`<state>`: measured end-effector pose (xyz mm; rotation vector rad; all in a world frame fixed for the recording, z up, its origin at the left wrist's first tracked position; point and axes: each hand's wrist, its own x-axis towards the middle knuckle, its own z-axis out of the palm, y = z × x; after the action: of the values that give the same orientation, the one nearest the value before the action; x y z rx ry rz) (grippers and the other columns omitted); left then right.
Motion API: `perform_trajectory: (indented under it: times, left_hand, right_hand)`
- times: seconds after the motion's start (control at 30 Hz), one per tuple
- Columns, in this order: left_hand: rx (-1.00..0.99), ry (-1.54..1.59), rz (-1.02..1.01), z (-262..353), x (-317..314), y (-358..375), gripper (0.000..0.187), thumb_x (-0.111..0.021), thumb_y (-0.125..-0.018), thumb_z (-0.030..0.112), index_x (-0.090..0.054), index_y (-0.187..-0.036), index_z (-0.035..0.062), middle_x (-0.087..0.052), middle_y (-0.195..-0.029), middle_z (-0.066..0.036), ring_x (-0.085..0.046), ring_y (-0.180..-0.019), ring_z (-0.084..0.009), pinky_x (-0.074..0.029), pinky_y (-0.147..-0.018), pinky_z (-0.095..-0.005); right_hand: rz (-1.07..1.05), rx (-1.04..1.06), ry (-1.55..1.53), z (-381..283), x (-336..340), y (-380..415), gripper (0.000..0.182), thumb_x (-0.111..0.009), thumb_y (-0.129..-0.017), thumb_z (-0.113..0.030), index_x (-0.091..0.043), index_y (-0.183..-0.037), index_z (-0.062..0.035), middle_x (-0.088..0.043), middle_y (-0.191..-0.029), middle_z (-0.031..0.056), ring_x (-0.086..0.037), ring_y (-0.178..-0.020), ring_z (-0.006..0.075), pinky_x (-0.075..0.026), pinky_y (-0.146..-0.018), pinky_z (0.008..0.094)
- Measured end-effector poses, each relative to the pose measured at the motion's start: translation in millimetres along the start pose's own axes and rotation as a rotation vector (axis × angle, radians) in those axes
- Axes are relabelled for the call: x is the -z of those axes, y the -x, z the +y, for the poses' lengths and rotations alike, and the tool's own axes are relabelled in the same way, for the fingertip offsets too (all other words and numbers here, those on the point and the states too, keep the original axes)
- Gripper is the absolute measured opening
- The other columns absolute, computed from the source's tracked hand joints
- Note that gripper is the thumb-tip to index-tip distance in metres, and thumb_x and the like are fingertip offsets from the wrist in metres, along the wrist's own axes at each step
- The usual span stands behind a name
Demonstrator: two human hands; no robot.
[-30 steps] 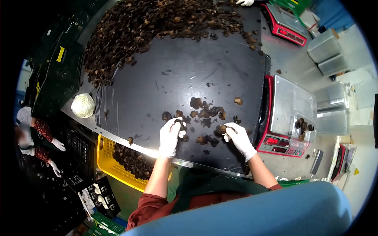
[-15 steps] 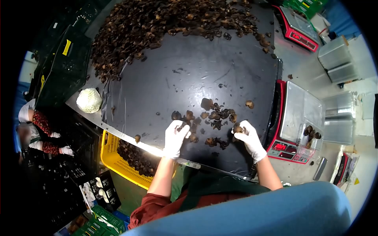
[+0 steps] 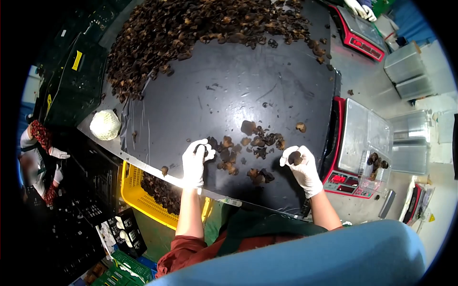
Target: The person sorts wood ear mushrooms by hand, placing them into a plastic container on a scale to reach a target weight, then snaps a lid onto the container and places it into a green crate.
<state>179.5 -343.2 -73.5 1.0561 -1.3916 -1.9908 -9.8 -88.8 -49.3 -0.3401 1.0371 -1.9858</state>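
Note:
My left hand [image 3: 194,164], in a white glove, is closed around a small dark wood ear mushroom [image 3: 205,151], partly hidden by the fingers. A brown wood ear mushroom [image 3: 295,158] sits in the curled fingers of my right hand [image 3: 305,174], also gloved. Between the hands, a loose cluster of wood ear mushrooms [image 3: 260,141] lies on the black-covered table [image 3: 238,95]. A smaller clump of mushrooms [image 3: 228,157] is just right of my left hand. Beyond them, a large mushroom heap [image 3: 191,33] covers the far side.
Right of the table stands a red scale [image 3: 350,176], bearing a clear tub [image 3: 374,171] with mushrooms. Another red scale [image 3: 362,40] is behind. A yellow crate [image 3: 131,190] stands below the front edge. A white netted ball [image 3: 105,125] lies left. Co-workers' gloved hands [image 3: 360,9] [image 3: 59,153] show.
My left hand has drawn left, away from the clump. My right hand has turned, showing its mushroom more fully. A co-worker's hands have appeared at the far scale; the person at left has shifted.

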Motion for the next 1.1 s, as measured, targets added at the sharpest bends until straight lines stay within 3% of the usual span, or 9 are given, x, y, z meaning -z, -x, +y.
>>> perform_trajectory:
  times: [0.1, 0.27, 0.37, 0.47, 0.57, 0.73, 0.8, 0.83, 1.1]
  left_hand:
    - [-0.087, -0.109, -0.028, -1, 0, -2, 0.023, -0.059, -0.088, 0.0, -0.062, -0.111, -0.0011, -0.065, -0.098, -0.011, -0.063, -0.092, -0.0216, -0.051, -0.088, -0.0332]
    - [-0.703, -1.128, -0.012, 9, -24, -7, 0.038, -0.076, -0.072, 0.023, -0.065, -0.106, 0.0093, -0.061, -0.109, -0.011, -0.055, -0.105, -0.0325, -0.044, -0.091, -0.0429]
    - [-0.812, -1.294, -0.145, -5, -35, -21, 0.038, -0.075, -0.071, 0.027, -0.066, -0.104, 0.0095, -0.063, -0.104, -0.008, -0.056, -0.098, -0.0301, -0.044, -0.087, -0.0413]
    - [-0.824, -1.259, -0.144, -15, -38, -34, 0.022, -0.072, -0.076, 0.018, -0.07, -0.095, 0.0072, -0.065, -0.092, -0.011, -0.06, -0.088, -0.0287, -0.046, -0.083, -0.0395]
    - [-0.73, -0.909, 0.002, 0, -43, -30, 0.014, -0.068, -0.081, 0.012, -0.07, -0.093, 0.006, -0.066, -0.088, -0.014, -0.062, -0.085, -0.0297, -0.048, -0.082, -0.0392]
    - [-0.123, -0.039, 0.033, 10, -19, -20, 0.012, -0.057, -0.096, 0.014, -0.062, -0.1, 0.0029, -0.067, -0.095, -0.008, -0.063, -0.084, -0.0142, -0.05, -0.078, -0.0272]
    - [-0.022, 0.212, -0.016, 11, -6, -14, 0.011, -0.056, -0.097, 0.009, -0.06, -0.103, 0.0008, -0.066, -0.098, -0.008, -0.063, -0.083, -0.0124, -0.052, -0.076, -0.0269]
    - [-0.006, 0.176, -0.015, 13, -4, -10, 0.011, -0.057, -0.094, 0.006, -0.06, -0.104, 0.0015, -0.066, -0.098, -0.008, -0.062, -0.082, -0.0122, -0.051, -0.075, -0.0256]
    - [-0.603, -0.926, -0.286, -6, -38, 9, 0.032, -0.073, -0.078, 0.019, -0.063, -0.107, 0.0077, -0.057, -0.092, -0.007, -0.056, -0.08, -0.0218, -0.048, -0.074, -0.0325]
  right_hand:
    - [0.041, -0.03, -0.135, -9, -6, 0, 0.034, -0.072, -0.072, -0.003, -0.051, -0.099, -0.0078, -0.055, -0.112, 0.0141, -0.058, -0.092, 0.0265, -0.05, -0.08, 0.0379]
    - [-0.056, -0.329, -0.416, -10, 0, -27, 0.025, -0.065, -0.084, -0.007, -0.056, -0.107, -0.0049, -0.06, -0.109, 0.0102, -0.057, -0.092, 0.0159, -0.048, -0.069, 0.0242]
    - [0.023, -0.236, 0.296, 13, -12, -49, 0.011, -0.059, -0.09, -0.009, -0.062, -0.099, -0.004, -0.061, -0.09, 0.0002, -0.056, -0.079, 0.0074, -0.046, -0.064, 0.0215]
    - [-0.131, 0.273, 1.285, 42, -30, -69, 0.021, -0.063, -0.087, -0.016, -0.063, -0.105, -0.0042, -0.064, -0.093, 0.0081, -0.063, -0.079, 0.0205, -0.052, -0.067, 0.0296]
    - [-0.221, 0.481, 1.616, 54, -49, -78, 0.022, -0.066, -0.084, -0.02, -0.063, -0.102, -0.0066, -0.057, -0.085, 0.0097, -0.063, -0.075, 0.0238, -0.053, -0.064, 0.0336]
    - [-0.216, 0.51, 1.637, 61, -37, -88, 0.014, -0.058, -0.087, -0.013, -0.062, -0.1, -0.0073, -0.06, -0.088, 0.0111, -0.063, -0.071, 0.0251, -0.053, -0.067, 0.0331]
    - [-0.172, 0.398, 1.196, 43, -37, -87, 0.016, -0.054, -0.087, -0.007, -0.061, -0.101, -0.0034, -0.061, -0.09, 0.0143, -0.063, -0.078, 0.0258, -0.052, -0.074, 0.0326]
    - [-0.06, 0.092, 1.05, 31, -41, -76, 0.019, -0.05, -0.086, -0.001, -0.061, -0.102, -0.0007, -0.063, -0.094, 0.0165, -0.063, -0.086, 0.0261, -0.05, -0.08, 0.0328]
    - [-0.359, -0.139, 1.456, -11, -34, 16, 0.018, -0.065, -0.083, -0.019, -0.064, -0.097, -0.0066, -0.064, -0.082, 0.0108, -0.063, -0.075, 0.0273, -0.051, -0.069, 0.0358]
